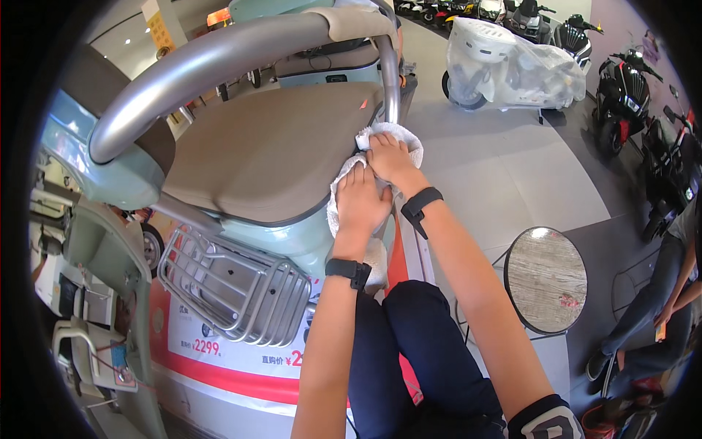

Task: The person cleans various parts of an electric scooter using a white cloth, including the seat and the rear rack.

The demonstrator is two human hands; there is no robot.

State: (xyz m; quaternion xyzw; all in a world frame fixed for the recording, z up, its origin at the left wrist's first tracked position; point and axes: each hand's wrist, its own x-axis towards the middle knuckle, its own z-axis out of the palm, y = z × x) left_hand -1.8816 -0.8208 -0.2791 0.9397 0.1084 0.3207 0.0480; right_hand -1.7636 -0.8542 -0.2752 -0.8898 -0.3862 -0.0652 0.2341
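Note:
Both hands press a white terry cloth (410, 144) against the rim of a light green scooter body (290, 241), beside its brown padded seat (274, 148). My left hand (362, 200) lies flat on the nearer part of the cloth, its fingers pointing away from me. Just beyond it and to the right, my right hand (390, 156) rests on the cloth near the foot of a grey metal tube (391, 82). The cloth hides the surface beneath. A black band circles each wrist. Below the seat is a silver wire basket (236, 291).
A thick grey metal hoop (219, 55) arches over the seat. A round wood-topped stool (545, 280) stands at the right. Beyond it sits a person (652, 296). A plastic-wrapped scooter (510, 71) and several dark scooters (628, 104) stand farther off. A printed sheet lies below the basket.

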